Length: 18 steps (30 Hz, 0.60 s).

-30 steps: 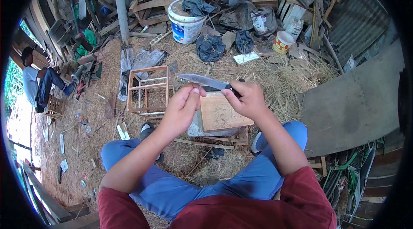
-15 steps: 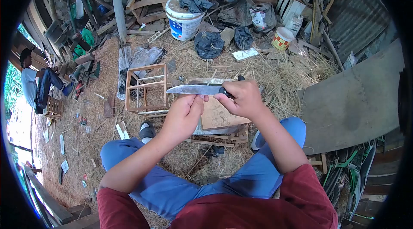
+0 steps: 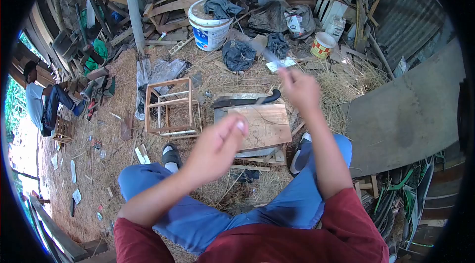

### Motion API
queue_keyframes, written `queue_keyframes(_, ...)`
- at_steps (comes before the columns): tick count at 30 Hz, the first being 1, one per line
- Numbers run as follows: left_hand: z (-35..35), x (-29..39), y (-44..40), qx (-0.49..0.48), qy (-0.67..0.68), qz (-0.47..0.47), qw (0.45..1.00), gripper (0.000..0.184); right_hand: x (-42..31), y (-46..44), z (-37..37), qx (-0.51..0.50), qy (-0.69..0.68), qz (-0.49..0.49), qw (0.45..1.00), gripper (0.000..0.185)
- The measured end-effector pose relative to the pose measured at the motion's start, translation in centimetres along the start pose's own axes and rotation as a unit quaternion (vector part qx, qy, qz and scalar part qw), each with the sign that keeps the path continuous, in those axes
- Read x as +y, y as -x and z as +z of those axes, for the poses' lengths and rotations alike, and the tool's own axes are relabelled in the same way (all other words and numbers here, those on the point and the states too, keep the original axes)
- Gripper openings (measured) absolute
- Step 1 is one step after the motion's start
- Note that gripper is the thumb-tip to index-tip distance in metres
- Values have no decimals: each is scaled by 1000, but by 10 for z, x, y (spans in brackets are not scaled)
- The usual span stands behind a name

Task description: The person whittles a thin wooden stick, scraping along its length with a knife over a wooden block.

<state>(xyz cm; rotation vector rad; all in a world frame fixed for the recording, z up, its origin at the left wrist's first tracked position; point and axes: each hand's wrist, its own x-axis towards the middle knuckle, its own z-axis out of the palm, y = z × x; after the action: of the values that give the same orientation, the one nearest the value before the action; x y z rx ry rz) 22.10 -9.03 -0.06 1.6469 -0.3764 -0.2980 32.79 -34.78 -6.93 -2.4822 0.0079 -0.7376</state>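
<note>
**Knife raised in my right hand, left fingers curled by the board**

The fingers of my right hand (image 3: 302, 90) are closed around the knife (image 3: 269, 56), held up in the air beyond the wooden board (image 3: 264, 124). Its blade is blurred and points away from me, towards ten or eleven o'clock. My left hand (image 3: 222, 143) is closed, thumb against the curled fingers, in front of the board's left side as I see it. I cannot tell whether anything thin is pinched there.

Along the far edge of the board lies a long dark tool (image 3: 240, 101) with a curved black handle at its right end.

Taking the board as the clock's centre, a wooden frame (image 3: 191, 102) stands near it at ten o'clock. Farther off, a white bucket (image 3: 210, 33) is at eleven, a black plastic bag (image 3: 238, 55) between eleven and twelve, and a small red-and-yellow bucket (image 3: 321, 48) at one. A large flat sheet (image 3: 405, 114) lies at three. Well apart, at nine, another person (image 3: 37, 100) sits.
</note>
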Motion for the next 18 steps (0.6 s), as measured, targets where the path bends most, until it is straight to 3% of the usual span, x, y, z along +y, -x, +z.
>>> queue_keyframes(1,6,3,10,-34,18,27,999,21,21,-13,-8,-1,-5,64,998,45)
queue_keyframes(2,8,2,14,-40,49,32,997,20,23,-14,-13,8,-7,66,998,45)
queue_keyframes(3,1,0,10,-42,46,36,997,20,23,-12,-18,29,-92,43,994,43)
queue_keyframes(4,-7,-6,5,-24,93,-16,995,20,16,-10,-23,44,-176,14,983,40)
queue_keyframes(5,-16,-14,0,-3,141,-69,988,20,3,4,-22,6,-180,-4,984,39)
queue_keyframes(7,-28,-23,-9,-4,147,-86,985,19,-27,27,-16,-34,-189,-21,981,38)
queue_keyframes(9,-32,-27,-10,-4,191,-112,975,22,-42,45,-8,-84,-141,-131,978,37)
queue_keyframes(13,-34,-29,-10,-16,179,-144,973,22,-54,52,0,-109,-151,-130,974,37)
queue_keyframes(15,-33,-28,-11,1,164,-142,976,23,-60,54,0,-109,-141,-201,963,39)
queue_keyframes(18,-36,-34,-10,10,164,-148,975,25,-65,58,6,-114,-143,-217,959,41)
